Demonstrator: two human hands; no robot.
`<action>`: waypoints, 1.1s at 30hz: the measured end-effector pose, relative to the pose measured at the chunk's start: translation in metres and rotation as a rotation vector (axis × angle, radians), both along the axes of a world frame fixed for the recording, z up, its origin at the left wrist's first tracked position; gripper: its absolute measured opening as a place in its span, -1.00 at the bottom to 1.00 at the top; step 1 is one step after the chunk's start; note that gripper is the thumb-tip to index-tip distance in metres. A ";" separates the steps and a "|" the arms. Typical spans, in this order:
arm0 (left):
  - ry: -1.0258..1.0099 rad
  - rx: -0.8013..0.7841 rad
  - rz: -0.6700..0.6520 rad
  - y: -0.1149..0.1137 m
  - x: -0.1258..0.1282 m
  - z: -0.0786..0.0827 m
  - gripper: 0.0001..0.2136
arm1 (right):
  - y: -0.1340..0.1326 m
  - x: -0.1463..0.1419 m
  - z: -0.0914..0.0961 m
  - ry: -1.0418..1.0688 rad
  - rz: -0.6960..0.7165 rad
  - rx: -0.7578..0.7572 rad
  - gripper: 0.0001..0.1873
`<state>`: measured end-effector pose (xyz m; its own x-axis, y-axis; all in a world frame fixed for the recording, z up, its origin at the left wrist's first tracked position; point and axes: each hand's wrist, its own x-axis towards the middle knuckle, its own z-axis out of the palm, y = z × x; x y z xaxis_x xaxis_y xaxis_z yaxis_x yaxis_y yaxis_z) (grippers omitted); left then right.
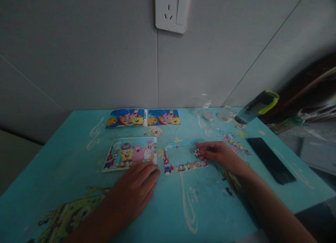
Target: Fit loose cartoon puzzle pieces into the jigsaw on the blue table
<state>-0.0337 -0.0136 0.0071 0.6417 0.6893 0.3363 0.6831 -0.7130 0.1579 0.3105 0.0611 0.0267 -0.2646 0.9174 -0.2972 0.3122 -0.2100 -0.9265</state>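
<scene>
Head view: right hand (219,154) pinches small pink puzzle piece (196,152), frame centre, at border-only puzzle (183,166); left hand (136,188) flat, fingers spread, empty. Piece print unreadable, dim.

Your left hand (136,187) lies flat, palm down, fingers together and pointing up and to the right, forearm coming in from the lower left. Your right hand (219,154) points leftward, fingertips pinched together, forearm angling in from the lower right.
</scene>
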 end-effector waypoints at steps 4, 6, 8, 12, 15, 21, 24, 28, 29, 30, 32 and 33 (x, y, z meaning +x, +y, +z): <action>0.041 0.005 -0.017 0.000 -0.005 -0.005 -0.69 | -0.001 -0.001 -0.003 -0.051 0.021 0.057 -0.57; 0.066 0.038 -0.027 0.001 -0.009 -0.009 -0.67 | -0.002 -0.002 -0.004 -0.085 0.043 0.122 -0.63; 0.072 0.120 -0.039 0.003 -0.013 -0.014 -0.65 | -0.002 -0.004 -0.003 -0.143 0.072 0.192 -0.67; 0.091 0.217 -0.080 0.008 -0.019 -0.023 -0.63 | -0.001 -0.003 0.003 -0.298 0.038 0.362 -0.71; 0.092 0.235 -0.084 0.013 -0.021 -0.026 -0.63 | 0.000 0.007 0.010 -0.434 -0.057 0.495 -0.74; 0.025 0.196 -0.041 0.021 -0.030 -0.027 -0.66 | 0.003 0.068 0.015 -0.593 -0.267 0.528 -0.67; -0.014 0.209 -0.031 0.023 -0.035 -0.026 -0.67 | 0.007 0.102 0.010 -0.591 -0.292 0.489 -0.67; 0.019 0.299 -0.076 0.026 -0.038 -0.022 -0.65 | 0.016 0.117 0.006 -0.577 -0.173 0.472 -0.67; 0.042 0.319 -0.083 0.027 -0.037 -0.020 -0.66 | 0.017 0.117 0.006 -0.586 -0.146 0.474 -0.66; 0.069 0.337 -0.087 0.027 -0.035 -0.019 -0.67 | 0.018 0.117 0.007 -0.602 -0.124 0.477 -0.66; 0.115 0.366 -0.104 0.024 -0.030 -0.016 -0.69 | 0.016 0.119 0.010 -0.650 -0.104 0.488 -0.66; 0.132 0.379 -0.121 0.022 -0.027 -0.015 -0.69 | 0.013 0.122 0.011 -0.678 -0.103 0.492 -0.68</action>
<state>-0.0606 0.0088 -0.0081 0.7650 0.4494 0.4613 0.5875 -0.7804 -0.2139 0.4321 0.0737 0.0377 -0.0814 0.9936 0.0785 0.8353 0.1110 -0.5385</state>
